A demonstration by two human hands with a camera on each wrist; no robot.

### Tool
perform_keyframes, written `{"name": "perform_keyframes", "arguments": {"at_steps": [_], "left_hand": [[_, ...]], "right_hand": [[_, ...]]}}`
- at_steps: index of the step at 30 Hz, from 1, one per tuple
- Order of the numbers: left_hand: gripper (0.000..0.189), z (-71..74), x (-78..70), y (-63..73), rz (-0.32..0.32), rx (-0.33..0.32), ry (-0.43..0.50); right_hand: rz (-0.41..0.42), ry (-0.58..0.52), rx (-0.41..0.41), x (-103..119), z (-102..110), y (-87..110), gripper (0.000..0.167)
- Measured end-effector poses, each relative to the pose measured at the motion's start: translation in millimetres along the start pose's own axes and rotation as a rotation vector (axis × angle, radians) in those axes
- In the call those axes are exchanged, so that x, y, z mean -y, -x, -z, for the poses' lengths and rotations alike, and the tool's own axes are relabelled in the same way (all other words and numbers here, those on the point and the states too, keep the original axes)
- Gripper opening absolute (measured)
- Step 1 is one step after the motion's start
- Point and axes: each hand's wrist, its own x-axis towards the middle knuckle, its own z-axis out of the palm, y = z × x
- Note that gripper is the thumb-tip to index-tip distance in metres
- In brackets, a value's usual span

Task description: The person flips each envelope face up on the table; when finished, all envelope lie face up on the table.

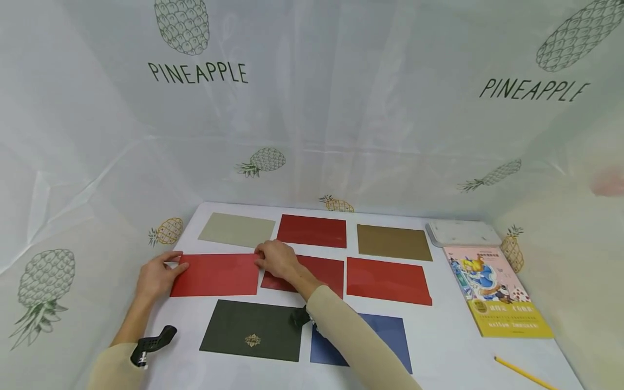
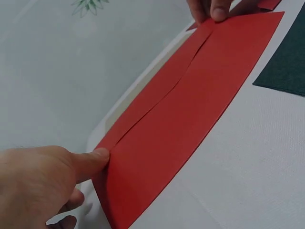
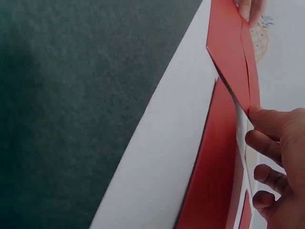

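Observation:
A bright red envelope (image 1: 216, 275) lies at the left of the white table, held by both hands. At its left end my left hand (image 1: 155, 277) pinches the edge, the thumb on top. My right hand (image 1: 279, 258) pinches the upper right corner between thumb and fingers. In the left wrist view a wavy flap line runs along the envelope (image 2: 167, 119). Partly under my right wrist lies a darker red envelope (image 1: 326, 273). A dark green envelope (image 1: 234, 325) with a gold emblem lies nearer me. My right forearm covers part of a blue envelope (image 1: 387, 330).
In the back row lie a pale grey-green envelope (image 1: 237, 228), a dark red one (image 1: 312, 231) and a brown one (image 1: 394, 242). Another red envelope (image 1: 387, 280) lies right of centre. Farther right are a white flat box (image 1: 463, 234), a picture book (image 1: 494, 292) and a yellow pencil (image 1: 524, 372).

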Motion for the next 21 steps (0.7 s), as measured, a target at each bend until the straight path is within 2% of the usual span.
{"name": "perform_keyframes", "arguments": {"at_steps": [14, 21], "left_hand": [[0.047, -9.4, 0.0, -5.3, -0.024, 0.035, -0.029], [0.042, -11.3, -1.3, -5.6, -0.062, 0.016, -0.049]], "right_hand": [[-0.008, -0.019, 0.048, -1, -2, 0.8, 0.025], [-0.001, -0.03, 0.046, -2, -5, -0.6, 0.025]]}}
